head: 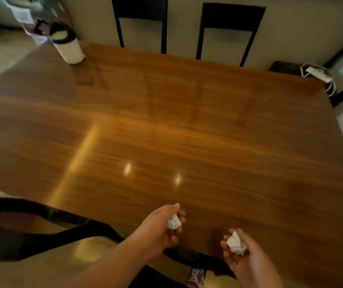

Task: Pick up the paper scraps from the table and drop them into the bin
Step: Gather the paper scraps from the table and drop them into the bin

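My left hand [162,227] hovers over the near edge of the wooden table [166,121], fingers closed around a crumpled white paper scrap [174,222]. My right hand [243,256] is lower and to the right, palm up, cupping a second crumpled white paper scrap [236,243]. A small white bin [67,45] with a black rim stands on the table's far left corner, with white paper visible inside. I see no other scraps on the tabletop.
Two dark chairs [140,23] [228,32] stand at the table's far side. Another dark chair [48,225] sits at the near left. A white power strip [320,74] with cable lies on the floor at the far right.
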Demonstrator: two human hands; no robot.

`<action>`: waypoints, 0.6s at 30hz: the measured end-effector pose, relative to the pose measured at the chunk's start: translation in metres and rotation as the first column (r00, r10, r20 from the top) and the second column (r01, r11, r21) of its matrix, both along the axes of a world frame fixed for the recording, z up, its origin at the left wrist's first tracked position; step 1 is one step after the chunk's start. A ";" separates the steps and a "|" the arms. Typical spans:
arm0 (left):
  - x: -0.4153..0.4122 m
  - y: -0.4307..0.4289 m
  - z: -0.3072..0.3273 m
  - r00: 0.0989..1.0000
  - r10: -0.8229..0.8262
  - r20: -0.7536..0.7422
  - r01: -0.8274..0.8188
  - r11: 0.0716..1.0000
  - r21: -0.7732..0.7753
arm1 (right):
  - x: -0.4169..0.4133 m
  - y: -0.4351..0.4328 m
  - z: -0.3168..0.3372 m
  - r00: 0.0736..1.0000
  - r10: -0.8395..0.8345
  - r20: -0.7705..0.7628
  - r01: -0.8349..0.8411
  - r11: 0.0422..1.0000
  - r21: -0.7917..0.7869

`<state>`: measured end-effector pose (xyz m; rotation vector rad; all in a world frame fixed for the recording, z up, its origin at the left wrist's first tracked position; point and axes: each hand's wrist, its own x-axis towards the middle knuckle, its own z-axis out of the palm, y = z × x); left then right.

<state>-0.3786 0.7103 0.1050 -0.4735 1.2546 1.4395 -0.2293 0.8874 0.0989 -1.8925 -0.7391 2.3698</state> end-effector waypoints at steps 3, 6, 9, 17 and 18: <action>0.021 -0.061 0.019 0.986 0.030 0.161 -0.053 0.988 0.143 | 0.015 -0.045 0.031 0.997 0.059 -0.046 -0.062 0.996 -0.068; 0.045 -0.113 0.035 0.984 0.046 0.171 -0.082 0.974 0.210 | 0.028 -0.086 0.055 0.980 0.171 -0.098 -0.174 0.984 -0.031; 0.070 -0.149 0.046 0.984 0.132 0.121 -0.155 0.967 0.204 | 0.042 -0.117 0.070 0.953 0.264 -0.151 -0.263 0.964 0.023; 0.151 -0.191 0.047 0.903 0.427 0.053 -0.425 0.867 0.261 | 0.077 -0.148 0.074 0.828 0.540 -0.152 -0.538 0.841 0.062; 0.164 -0.194 0.045 0.874 0.481 0.069 -0.480 0.835 0.269 | 0.081 -0.148 0.073 0.808 0.570 -0.147 -0.567 0.821 0.063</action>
